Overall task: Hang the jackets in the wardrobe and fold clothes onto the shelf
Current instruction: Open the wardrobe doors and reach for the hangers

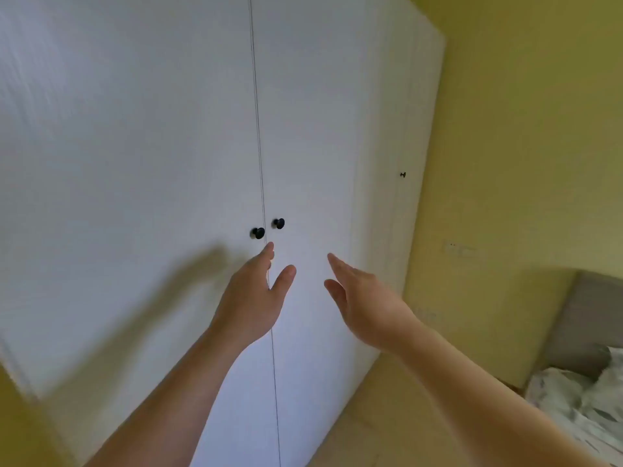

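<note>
The wardrobe (135,163) stands right before me, both doors closed, with the left knob (258,233) and right knob (279,223) side by side at the seam. No jackets or clothes are in view. My left hand (251,298) is just below the left knob, fingers straight and empty. My right hand (360,301) is off to the right, also spread and empty. I judge they are raised to take one knob each. The bed (580,399) lies to my right.
</note>
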